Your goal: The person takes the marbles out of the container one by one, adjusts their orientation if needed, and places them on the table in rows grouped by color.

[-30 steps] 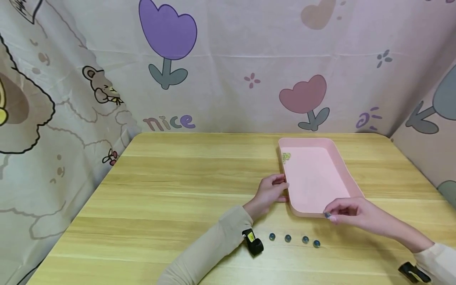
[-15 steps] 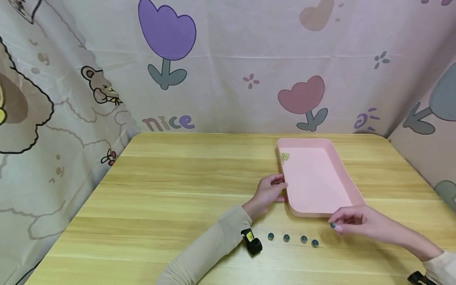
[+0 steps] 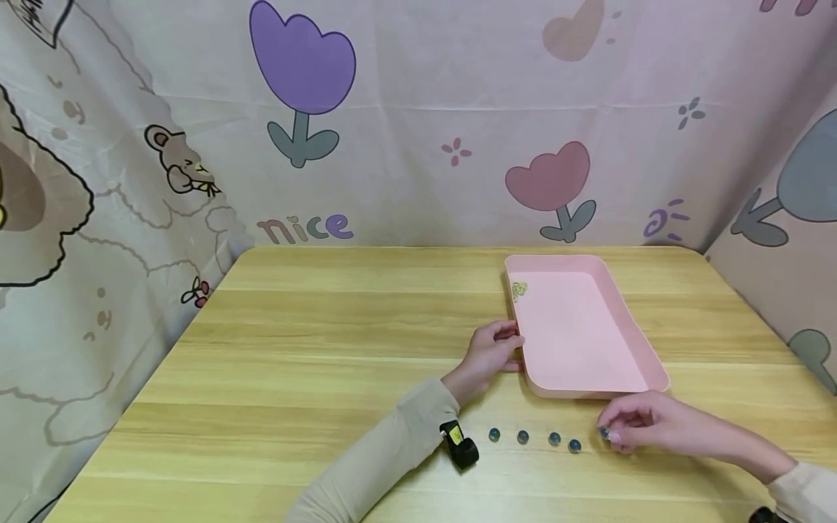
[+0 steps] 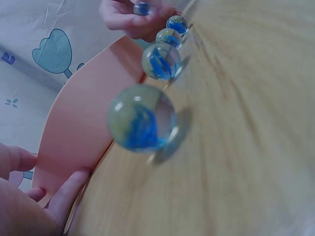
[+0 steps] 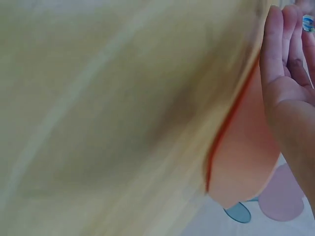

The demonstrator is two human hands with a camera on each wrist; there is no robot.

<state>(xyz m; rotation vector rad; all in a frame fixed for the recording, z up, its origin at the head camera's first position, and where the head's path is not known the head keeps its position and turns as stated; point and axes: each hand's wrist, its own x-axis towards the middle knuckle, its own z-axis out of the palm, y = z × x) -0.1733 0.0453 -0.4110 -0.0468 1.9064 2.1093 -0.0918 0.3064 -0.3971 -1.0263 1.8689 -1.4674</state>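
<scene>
Pale fabric (image 3: 405, 65), printed with a purple tulip (image 3: 304, 65) and a pink flower (image 3: 549, 178), hangs well beyond the left grip (image 3: 487, 354) and the right grip (image 3: 654, 423). Below both spreads the wood-grained table (image 3: 314, 319). On it lies a pink tray (image 3: 578, 334), just right of the left grip and just beyond the right grip, which sits before its near right corner. A beige sleeve (image 3: 386, 457) covers the arm behind the left grip.

The left grip is clamped on the tray's left wall, a fingertip at the rim and the thumb low against the outside. The right grip is clamped on one marble (image 3: 604, 434), pinched between thumb and finger; the left wrist view shows it raised above the table.

A black device (image 3: 461, 446) sits at the wrist behind the left grip. Beyond that grip, a yellow-green flower ornament (image 3: 519, 290) marks the tray wall. Smallest are four clear, blue-swirled marbles (image 3: 554, 439), standing apart in a row left of the right grip.
</scene>
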